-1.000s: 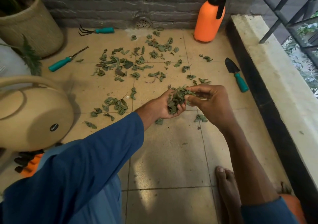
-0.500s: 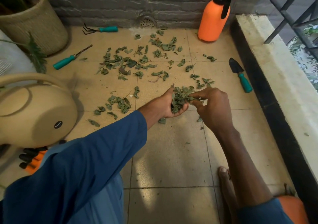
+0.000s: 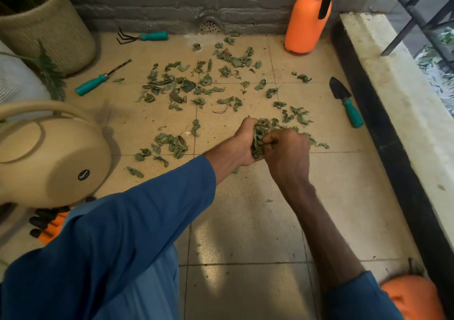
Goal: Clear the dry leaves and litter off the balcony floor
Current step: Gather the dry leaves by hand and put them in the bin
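Left hand [image 3: 242,145] grips leaf wad [image 3: 258,136], long axis pointing away; right hand [image 3: 287,153] pinches it.

Well beyond the hands [image 3: 287,157], an orange spray bottle [image 3: 307,24] stood against the grey brick wall [image 3: 172,2]. A black trowel [image 3: 340,89] with a teal handle lay to their right. To their left sat a beige watering can [image 3: 49,162]. Farther off on that side were a woven planter [image 3: 49,27], a hand rake [image 3: 154,36] and a teal-handled weeder [image 3: 93,84].
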`<state>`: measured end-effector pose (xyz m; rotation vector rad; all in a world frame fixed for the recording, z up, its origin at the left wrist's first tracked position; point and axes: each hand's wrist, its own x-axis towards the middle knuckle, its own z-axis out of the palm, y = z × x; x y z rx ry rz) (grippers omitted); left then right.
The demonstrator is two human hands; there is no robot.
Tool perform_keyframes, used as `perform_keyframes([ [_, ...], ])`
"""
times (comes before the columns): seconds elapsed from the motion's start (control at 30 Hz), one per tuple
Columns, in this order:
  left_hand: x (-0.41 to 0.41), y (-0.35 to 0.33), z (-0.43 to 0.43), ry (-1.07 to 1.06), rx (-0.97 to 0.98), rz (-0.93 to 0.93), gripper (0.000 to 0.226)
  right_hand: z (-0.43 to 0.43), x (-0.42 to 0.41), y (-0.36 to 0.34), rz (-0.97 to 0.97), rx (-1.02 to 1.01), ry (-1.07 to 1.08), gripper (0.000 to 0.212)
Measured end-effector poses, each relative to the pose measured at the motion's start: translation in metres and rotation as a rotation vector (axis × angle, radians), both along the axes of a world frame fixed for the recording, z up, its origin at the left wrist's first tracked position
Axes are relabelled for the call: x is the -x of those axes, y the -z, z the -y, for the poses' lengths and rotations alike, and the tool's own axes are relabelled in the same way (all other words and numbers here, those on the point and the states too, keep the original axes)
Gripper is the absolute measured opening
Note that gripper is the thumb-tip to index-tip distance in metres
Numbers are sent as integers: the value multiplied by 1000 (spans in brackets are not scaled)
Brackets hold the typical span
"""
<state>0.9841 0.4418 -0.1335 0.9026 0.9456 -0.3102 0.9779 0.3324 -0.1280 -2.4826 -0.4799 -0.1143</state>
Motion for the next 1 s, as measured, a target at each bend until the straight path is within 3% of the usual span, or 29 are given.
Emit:
perform_keyframes([
  [0.13, -2, 2, 3, -94, -7, -5, 43, -6, 6, 1, 3, 3, -42, 19],
  [0.33, -7, 18, -7, -206, -81, -10, 37, -8, 7, -6, -100, -113, -220, 26],
  [0.5, -11, 23, -8, -176, -171, -15, 43, 0, 7, -13, -111, -269, -131, 19],
  [0.63, -11, 22, -14, -176, -134, 2, 36, 33, -13, -3, -271, -373, -49, 8],
  [0.9, -10, 23, -16, -174, -74, 22, 31, 105, -54, 77, -440, -47, 235, 12],
  [1.0, -10, 23, -15, -157, -76, 19, 26, 94, -53, 97, -485, 16, 227, 44],
])
